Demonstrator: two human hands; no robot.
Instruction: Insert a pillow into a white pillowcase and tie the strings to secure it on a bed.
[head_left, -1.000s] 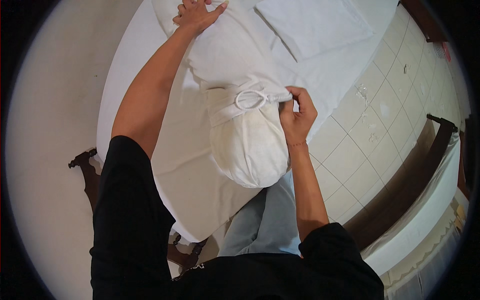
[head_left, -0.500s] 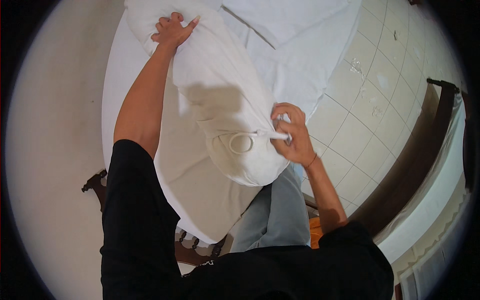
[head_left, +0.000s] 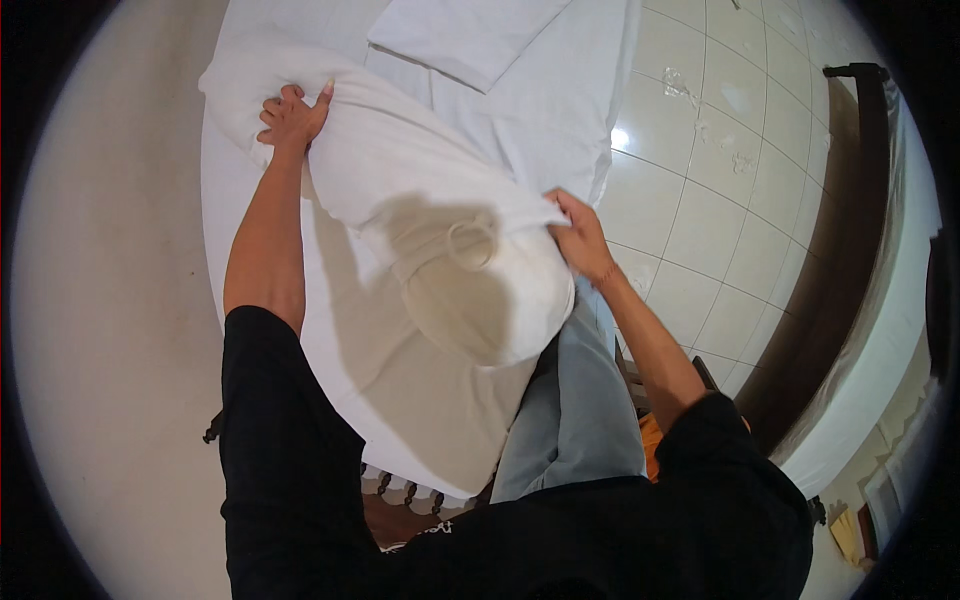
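Note:
A long white pillow in a loose cloth case lies aslant across the bed. My left hand grips its far left end, fingers curled into the fabric and the thumb stretched out. My right hand is closed on the edge of the white pillowcase at the near right side, pulling the cloth taut. A pale looped band lies on the case between my hands. Below it the rounded near end of the pillow bulges toward my legs, partly in shadow.
The bed has a white sheet, with another flat white pillow at the far side. Its dark turned-wood end is close to me. On the right are a tiled floor and a second dark-framed bed.
The view has shifted, so the bed sits further left. My right hand has moved up along the case edge, drawing it outward. The looped band has shifted up; my left hand keeps its hold.

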